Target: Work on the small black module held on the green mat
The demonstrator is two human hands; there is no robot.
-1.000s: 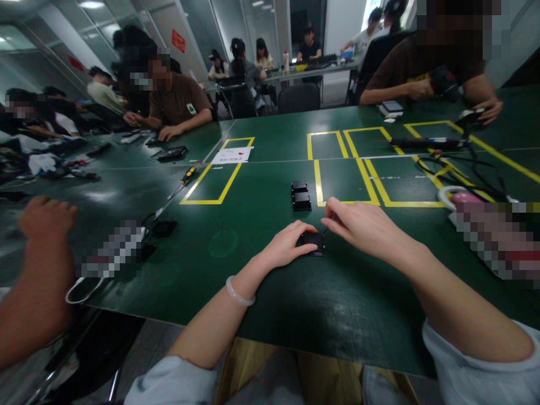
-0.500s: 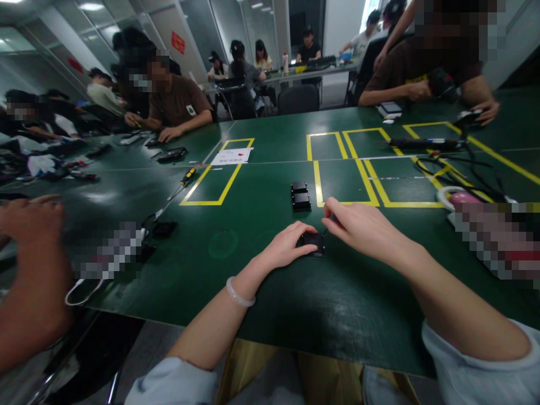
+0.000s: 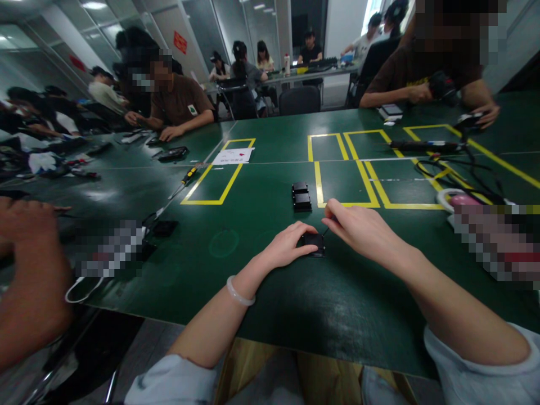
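On the green table my left hand (image 3: 290, 244) is closed on a small flat black block (image 3: 314, 243), thumb on its near side and fingers along its far side. Small bright spots show at the block's right edge. My right hand (image 3: 352, 223) pinches a small tool with a thin dark shaft (image 3: 325, 231), whose lower end meets the block's upper right corner. Its handle is mostly covered by the fingers, so its exact kind cannot be made out. Just beyond my hands lie two similar black blocks (image 3: 301, 197), set end to end.
Yellow tape outlines (image 3: 346, 205) mark the table. A yellow-and-black screwdriver (image 3: 189, 175) lies left, near a paper sheet (image 3: 233, 156). Cables (image 3: 458, 169) and a pink item (image 3: 466, 199) are at the right. A co-worker's arm (image 3: 31, 264) reaches in at left; other people sit across.
My hands, the block and the tool keep almost the same places. At the left, the co-worker's fingers have shifted slightly. The view has moved a little.
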